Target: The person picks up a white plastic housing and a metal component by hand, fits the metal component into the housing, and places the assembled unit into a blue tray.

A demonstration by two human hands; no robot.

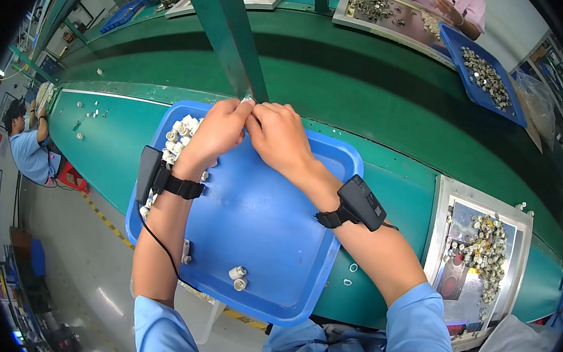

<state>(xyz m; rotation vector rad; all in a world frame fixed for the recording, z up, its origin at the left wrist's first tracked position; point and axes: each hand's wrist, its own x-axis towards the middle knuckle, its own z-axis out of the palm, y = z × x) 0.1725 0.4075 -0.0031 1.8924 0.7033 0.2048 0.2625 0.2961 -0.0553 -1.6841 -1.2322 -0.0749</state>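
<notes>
My left hand [222,128] and my right hand [278,136] meet above the far edge of a blue plastic tray [258,220]. Both are closed, thumbs and fingers pinched together around a small whitish, shiny part [248,99], mostly hidden by the fingertips. Along the tray's left side lie several white cylindrical fittings with metal ends [180,135], partly covered by my left forearm. Two more fittings [238,278] rest near the tray's front edge, and another [186,251] lies beside my left forearm.
A green post [230,33] rises just beyond my hands. On the right, a metal-framed board [443,222] holds a heap of small metal parts [487,252]. Across the green bench, another blue tray [518,112] stands beside a person in pink [470,9]. Another person [32,146] sits far left.
</notes>
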